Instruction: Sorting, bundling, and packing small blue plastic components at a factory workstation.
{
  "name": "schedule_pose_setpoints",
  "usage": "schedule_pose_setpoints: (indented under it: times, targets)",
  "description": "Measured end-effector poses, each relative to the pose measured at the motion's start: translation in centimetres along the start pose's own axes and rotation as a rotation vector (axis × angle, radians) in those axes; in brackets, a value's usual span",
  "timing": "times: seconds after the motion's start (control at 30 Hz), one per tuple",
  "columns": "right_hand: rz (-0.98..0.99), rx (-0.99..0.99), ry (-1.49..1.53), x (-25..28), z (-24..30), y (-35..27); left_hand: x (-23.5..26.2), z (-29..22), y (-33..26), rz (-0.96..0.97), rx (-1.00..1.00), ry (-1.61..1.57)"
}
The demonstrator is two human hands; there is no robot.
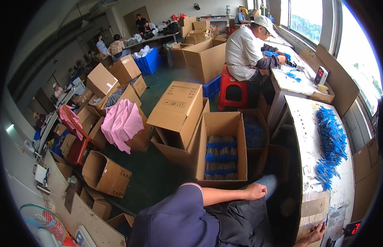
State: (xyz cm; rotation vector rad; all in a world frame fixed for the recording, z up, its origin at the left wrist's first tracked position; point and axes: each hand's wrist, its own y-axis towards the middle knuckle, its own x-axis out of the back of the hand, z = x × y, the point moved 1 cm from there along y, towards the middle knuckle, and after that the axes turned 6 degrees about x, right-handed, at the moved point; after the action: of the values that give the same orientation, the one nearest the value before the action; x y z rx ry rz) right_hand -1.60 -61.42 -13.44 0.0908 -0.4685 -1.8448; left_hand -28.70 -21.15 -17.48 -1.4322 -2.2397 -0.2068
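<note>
The open carton of blue-banded bundles [220, 156] lies just ahead of the empty, loosely curled left hand [255, 191], its length running away, while the right hand [314, 234], grip unclear, rests at the bench edge [309, 206].

**Obscured and cut-off items**

The right hand [313, 235] at the lower right is partly cut by the frame's bottom edge; its fingers are hidden behind the table [311, 164] edge. The left hand [255, 191] at lower centre rests knuckles-up, with its fingers curled out of sight. The open box's [221, 152] bundled contents are too small to identify. The people at the upper left are too small to make out.
</note>
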Motion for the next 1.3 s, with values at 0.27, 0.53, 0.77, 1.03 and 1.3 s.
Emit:
schedule_pose_setpoints:
  times: [0.27,0.53,0.77,1.03,1.3]
  targets:
    - [0.001,-0.079,0.101,-1.4,11.6,-4.2,0.5,-0.6,-0.4,0.0,0.06,-0.014]
    - [-0.055,-0.014,0.074,-1.5,10.4,-3.9,0.1,0.5,-0.1,-0.023,0.019,0.002]
    - [-0.167,-0.067,0.043,-1.2,10.5,-4.0,0.1,0.4,-0.1,-0.026,0.02,-0.011]
    - [-0.149,0.108,-0.021,-0.8,8.5,-3.2,0.2,0.0,-0.3,-0.019,0.04,-0.034]
    - [-0.091,-0.06,0.187,0.3,7.2,-3.3,-0.7,0.1,0.2,0.012,-0.003,-0.017]
